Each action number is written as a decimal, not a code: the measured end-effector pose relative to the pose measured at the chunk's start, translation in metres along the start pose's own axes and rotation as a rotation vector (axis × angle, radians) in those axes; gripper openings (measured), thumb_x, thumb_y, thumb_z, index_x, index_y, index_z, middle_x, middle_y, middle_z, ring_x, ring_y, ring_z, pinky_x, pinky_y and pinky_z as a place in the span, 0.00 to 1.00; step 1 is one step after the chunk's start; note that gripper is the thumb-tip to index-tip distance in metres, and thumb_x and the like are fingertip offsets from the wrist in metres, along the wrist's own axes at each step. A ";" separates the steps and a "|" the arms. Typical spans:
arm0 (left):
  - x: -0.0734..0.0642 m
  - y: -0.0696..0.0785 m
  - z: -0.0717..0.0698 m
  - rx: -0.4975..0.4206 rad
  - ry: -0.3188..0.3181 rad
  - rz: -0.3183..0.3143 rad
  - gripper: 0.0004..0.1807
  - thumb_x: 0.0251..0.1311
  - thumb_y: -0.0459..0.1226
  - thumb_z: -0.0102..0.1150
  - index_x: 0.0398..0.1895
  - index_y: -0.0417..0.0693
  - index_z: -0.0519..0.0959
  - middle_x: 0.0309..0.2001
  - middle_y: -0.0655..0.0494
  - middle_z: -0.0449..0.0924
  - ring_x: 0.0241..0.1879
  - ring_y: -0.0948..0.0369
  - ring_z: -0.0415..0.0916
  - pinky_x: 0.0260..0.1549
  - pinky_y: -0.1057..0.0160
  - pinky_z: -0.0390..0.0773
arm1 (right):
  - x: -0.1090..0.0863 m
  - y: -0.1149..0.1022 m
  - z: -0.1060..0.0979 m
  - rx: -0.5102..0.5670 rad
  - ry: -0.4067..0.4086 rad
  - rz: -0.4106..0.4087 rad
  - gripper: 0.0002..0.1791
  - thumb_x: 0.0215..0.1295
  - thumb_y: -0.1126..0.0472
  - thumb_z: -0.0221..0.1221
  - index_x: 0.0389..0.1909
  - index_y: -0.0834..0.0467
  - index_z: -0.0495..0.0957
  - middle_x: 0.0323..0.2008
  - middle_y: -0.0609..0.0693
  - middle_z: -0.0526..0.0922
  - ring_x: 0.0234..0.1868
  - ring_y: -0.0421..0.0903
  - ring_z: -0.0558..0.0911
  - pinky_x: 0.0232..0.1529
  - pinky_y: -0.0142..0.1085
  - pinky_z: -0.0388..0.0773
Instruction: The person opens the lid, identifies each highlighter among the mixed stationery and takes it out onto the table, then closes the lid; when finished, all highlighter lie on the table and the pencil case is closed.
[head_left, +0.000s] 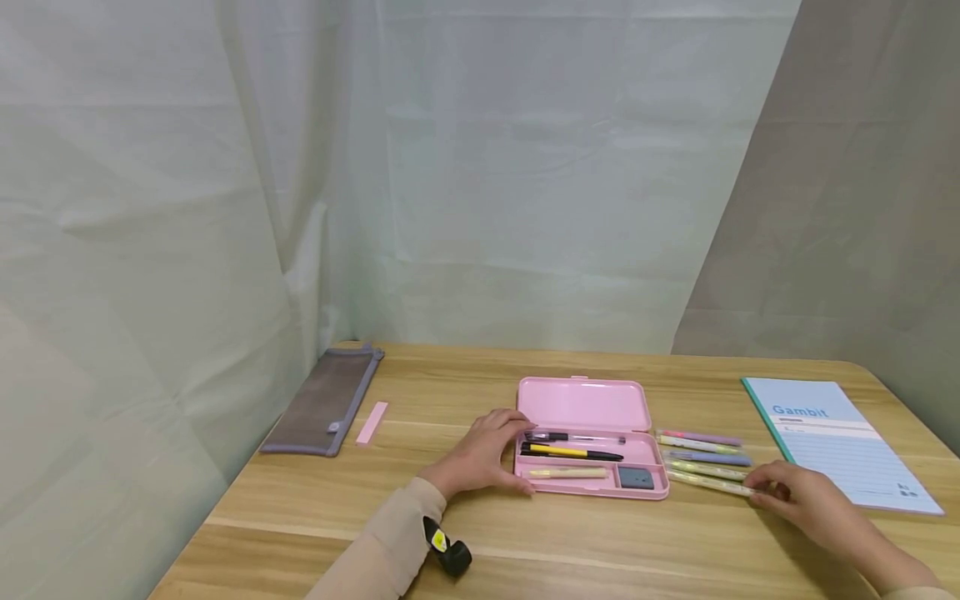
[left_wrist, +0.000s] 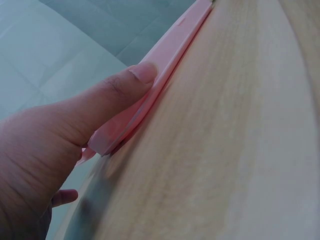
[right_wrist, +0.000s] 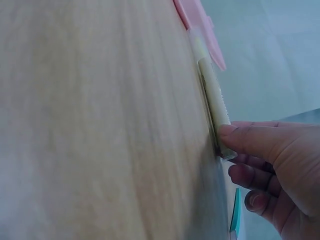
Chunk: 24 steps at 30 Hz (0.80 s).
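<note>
An open pink pencil case (head_left: pixel 583 403) lies on the table, its lid folded back. My left hand (head_left: pixel 487 454) holds its left end, the thumb on the front wall (left_wrist: pixel 162 62) and the fingers at the back. In the case lie a clear-barrelled pen (head_left: pixel 592 438), a yellow and black pen (head_left: pixel 573 452), a pale yellow highlighter (head_left: pixel 570 472) and a dark grey eraser (head_left: pixel 636 477). My right hand (head_left: pixel 806 500) pinches the right end of another pale yellow highlighter (right_wrist: pixel 215 97), the nearest of several lying right of the case. The purple-ended one (head_left: pixel 708 438) lies farthest back.
A blue and white notebook (head_left: pixel 847 442) lies at the right. On the left are a grey mesh pouch (head_left: pixel 318 404) and a small pink strip (head_left: pixel 372 422). Pale curtains (head_left: pixel 525 208) hang behind the wooden table (head_left: pixel 570 550).
</note>
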<state>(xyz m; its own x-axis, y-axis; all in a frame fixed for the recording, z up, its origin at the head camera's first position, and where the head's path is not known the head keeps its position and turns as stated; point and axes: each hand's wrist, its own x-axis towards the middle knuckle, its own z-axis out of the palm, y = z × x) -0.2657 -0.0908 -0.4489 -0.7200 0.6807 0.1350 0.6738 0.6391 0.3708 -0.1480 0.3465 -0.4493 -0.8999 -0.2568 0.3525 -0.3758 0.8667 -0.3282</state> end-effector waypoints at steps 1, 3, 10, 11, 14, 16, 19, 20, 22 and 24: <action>0.000 0.000 0.000 -0.001 0.001 -0.001 0.50 0.39 0.65 0.70 0.67 0.54 0.67 0.66 0.58 0.66 0.69 0.58 0.58 0.70 0.50 0.59 | 0.000 0.000 0.000 -0.006 -0.004 0.001 0.10 0.49 0.67 0.69 0.29 0.51 0.81 0.26 0.34 0.77 0.25 0.23 0.63 0.22 0.27 0.65; 0.000 0.000 0.000 0.000 0.002 0.001 0.50 0.39 0.65 0.70 0.67 0.54 0.67 0.66 0.58 0.66 0.69 0.58 0.58 0.70 0.50 0.59 | 0.000 0.000 0.001 -0.017 0.000 -0.002 0.11 0.47 0.68 0.69 0.29 0.51 0.80 0.26 0.33 0.77 0.25 0.23 0.62 0.21 0.27 0.64; 0.000 -0.001 0.000 -0.001 0.009 0.009 0.50 0.39 0.64 0.70 0.67 0.54 0.68 0.66 0.58 0.66 0.69 0.57 0.59 0.70 0.50 0.59 | 0.000 0.000 0.002 -0.007 0.026 -0.020 0.13 0.45 0.69 0.70 0.29 0.51 0.80 0.26 0.32 0.76 0.25 0.23 0.61 0.21 0.27 0.63; 0.000 -0.001 0.001 -0.001 0.009 0.009 0.50 0.39 0.65 0.70 0.67 0.54 0.68 0.66 0.58 0.66 0.69 0.57 0.59 0.70 0.50 0.59 | 0.000 0.000 0.003 -0.004 0.031 -0.022 0.13 0.45 0.69 0.70 0.29 0.51 0.80 0.26 0.32 0.75 0.25 0.23 0.61 0.21 0.27 0.63; 0.000 -0.002 0.001 -0.002 0.009 0.008 0.51 0.39 0.65 0.70 0.67 0.54 0.67 0.66 0.58 0.66 0.69 0.57 0.59 0.70 0.50 0.59 | 0.001 -0.001 0.001 0.001 0.032 -0.014 0.12 0.46 0.67 0.70 0.29 0.51 0.80 0.26 0.31 0.75 0.25 0.23 0.62 0.21 0.27 0.63; 0.000 -0.002 0.002 0.002 0.007 0.007 0.51 0.39 0.65 0.69 0.67 0.54 0.67 0.66 0.58 0.66 0.69 0.57 0.59 0.70 0.50 0.59 | 0.001 -0.002 0.000 0.010 0.032 -0.010 0.11 0.47 0.67 0.70 0.29 0.51 0.80 0.26 0.30 0.75 0.25 0.23 0.62 0.21 0.26 0.63; 0.000 -0.001 0.002 -0.001 0.006 0.005 0.51 0.39 0.65 0.69 0.67 0.54 0.67 0.66 0.58 0.66 0.69 0.57 0.59 0.70 0.50 0.59 | 0.003 -0.005 -0.004 0.022 0.045 -0.012 0.11 0.47 0.67 0.70 0.29 0.50 0.80 0.26 0.30 0.75 0.24 0.23 0.64 0.20 0.26 0.64; 0.000 -0.001 0.001 -0.003 0.004 0.004 0.51 0.39 0.65 0.69 0.67 0.55 0.67 0.66 0.58 0.66 0.69 0.57 0.59 0.70 0.50 0.59 | 0.004 -0.006 -0.005 0.029 0.046 -0.018 0.11 0.47 0.67 0.70 0.29 0.51 0.80 0.26 0.32 0.76 0.24 0.23 0.64 0.20 0.26 0.64; 0.000 -0.001 0.001 -0.007 0.002 0.002 0.51 0.39 0.65 0.69 0.67 0.55 0.67 0.66 0.58 0.65 0.69 0.57 0.58 0.70 0.50 0.59 | 0.005 -0.007 -0.009 0.033 0.050 -0.029 0.10 0.48 0.68 0.69 0.29 0.52 0.80 0.26 0.34 0.77 0.24 0.23 0.65 0.20 0.26 0.65; 0.000 -0.001 0.001 -0.009 0.003 0.000 0.51 0.39 0.65 0.70 0.67 0.55 0.67 0.66 0.58 0.65 0.69 0.57 0.58 0.70 0.50 0.59 | 0.008 -0.010 -0.012 0.030 0.045 -0.036 0.10 0.49 0.68 0.69 0.30 0.53 0.80 0.26 0.36 0.78 0.24 0.23 0.65 0.20 0.26 0.64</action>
<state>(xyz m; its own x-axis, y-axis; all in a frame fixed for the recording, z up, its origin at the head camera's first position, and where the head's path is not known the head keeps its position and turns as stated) -0.2659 -0.0915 -0.4500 -0.7203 0.6798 0.1375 0.6724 0.6358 0.3791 -0.1490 0.3411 -0.4328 -0.8750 -0.2675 0.4035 -0.4149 0.8437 -0.3406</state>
